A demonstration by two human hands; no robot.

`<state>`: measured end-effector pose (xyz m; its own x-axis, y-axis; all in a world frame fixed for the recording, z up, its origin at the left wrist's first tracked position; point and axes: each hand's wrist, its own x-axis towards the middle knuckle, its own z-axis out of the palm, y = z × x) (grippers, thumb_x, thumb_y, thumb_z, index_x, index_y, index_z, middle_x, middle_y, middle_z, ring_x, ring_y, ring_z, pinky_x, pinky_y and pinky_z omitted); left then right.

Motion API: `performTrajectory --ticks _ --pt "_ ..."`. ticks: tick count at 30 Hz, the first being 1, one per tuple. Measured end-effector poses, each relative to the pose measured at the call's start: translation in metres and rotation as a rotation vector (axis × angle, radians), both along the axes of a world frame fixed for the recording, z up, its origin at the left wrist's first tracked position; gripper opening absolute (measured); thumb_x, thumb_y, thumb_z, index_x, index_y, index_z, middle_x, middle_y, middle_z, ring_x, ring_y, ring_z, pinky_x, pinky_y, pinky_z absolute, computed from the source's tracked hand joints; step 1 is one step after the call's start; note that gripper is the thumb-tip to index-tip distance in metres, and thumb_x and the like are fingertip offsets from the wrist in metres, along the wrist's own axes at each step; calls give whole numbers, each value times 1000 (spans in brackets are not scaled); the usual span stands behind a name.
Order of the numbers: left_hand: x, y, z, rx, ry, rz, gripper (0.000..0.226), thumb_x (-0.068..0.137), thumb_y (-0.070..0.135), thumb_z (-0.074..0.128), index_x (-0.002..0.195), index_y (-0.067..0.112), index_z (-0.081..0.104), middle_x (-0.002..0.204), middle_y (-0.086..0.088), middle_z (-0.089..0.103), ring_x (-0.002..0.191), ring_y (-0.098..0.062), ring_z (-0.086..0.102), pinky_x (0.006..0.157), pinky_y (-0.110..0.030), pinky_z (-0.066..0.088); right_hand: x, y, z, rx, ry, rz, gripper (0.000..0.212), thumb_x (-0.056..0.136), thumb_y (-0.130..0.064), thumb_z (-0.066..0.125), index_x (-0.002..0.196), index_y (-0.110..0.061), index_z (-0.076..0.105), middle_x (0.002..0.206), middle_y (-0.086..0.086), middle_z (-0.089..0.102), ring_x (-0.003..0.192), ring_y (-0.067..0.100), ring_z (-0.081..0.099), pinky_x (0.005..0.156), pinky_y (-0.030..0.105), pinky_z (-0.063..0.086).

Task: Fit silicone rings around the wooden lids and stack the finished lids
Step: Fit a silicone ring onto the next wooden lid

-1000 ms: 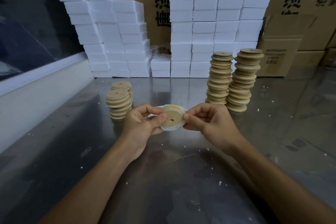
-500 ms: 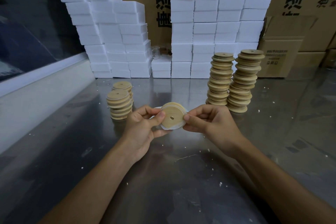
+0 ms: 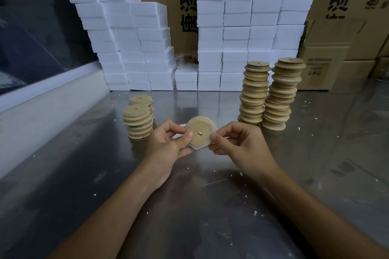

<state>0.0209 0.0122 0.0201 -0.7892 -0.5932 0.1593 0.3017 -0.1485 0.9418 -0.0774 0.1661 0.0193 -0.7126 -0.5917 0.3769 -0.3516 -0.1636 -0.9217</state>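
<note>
1. Both hands are holding one wooden lid (image 3: 199,132) above the steel table (image 3: 210,206), flat face with its small centre hole tilted toward the camera.
2. Left hand (image 3: 168,143) is pinching the lid's left edge, thumb on the face, fingers curled behind.
3. Right hand (image 3: 237,145) is pinching the right edge, thumb and forefinger closed on the rim where the silicone ring (image 3: 211,142) is showing white.
4. Ring is peeking out along the lid's lower and right rim only; looks partly seated, judging from that. The top-left stretch is not showing white, so seating there is unclear.
5. Key relation: the lid is sitting directly between the two grips, disc plane facing the person; the unseated part probably lies up and left of the right-hand pinch, so the right fingers would need to be working round the rim.
6. Short stacks (image 3: 137,121), apparently ringed, are standing just beyond and left of the left-hand grip: left hand nearer for stacking.
7. Tall stacks (image 3: 271,94) are standing beyond and right of the right-hand grip; they look like bare lids.
8. Hidden: lid's back face, fingertips behind it, ring groove. White foam blocks (image 3: 242,33) and cardboard boxes (image 3: 328,63) are standing well beyond.
</note>
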Motion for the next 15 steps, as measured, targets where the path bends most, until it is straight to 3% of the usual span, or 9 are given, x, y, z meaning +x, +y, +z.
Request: performTrajectory --ticks 3,7,10,15 --pt "1 1 -1 -223 1 25 23 82 -12 65 83 8 54 90 -9 69 83 -27 71 70 -41 60 -5 2 -2 66 207 -77 7 86 -9 75 83 -11 69 77 3 75 69 24 73 67 39 62" --pt "0 4 -1 -544 26 80 27 79 -8 72 83 17 62 81 10 70 79 -11 69 70 -25 57 -6 5 -2 154 474 -120 6 85 -15 75 86 -19 70 80 -15 71 69 8 71 59 18 53" --pt "-1 6 -1 -659 35 132 31 77 -5 75 79 23 62 78 16 69 76 -4 68 69 -21 56 -4 6 -1 179 572 -136 6 87 -17 72 93 -18 69 87 -9 73 76 5 71 64 24 59" --pt "-2 4 -2 -712 40 166 30 75 2 78 77 26 62 79 15 70 75 -7 71 65 -24 58 1 7 2 213 655 -148 11 89 -26 69 95 -18 69 91 -7 73 81 7 70 70 31 60"
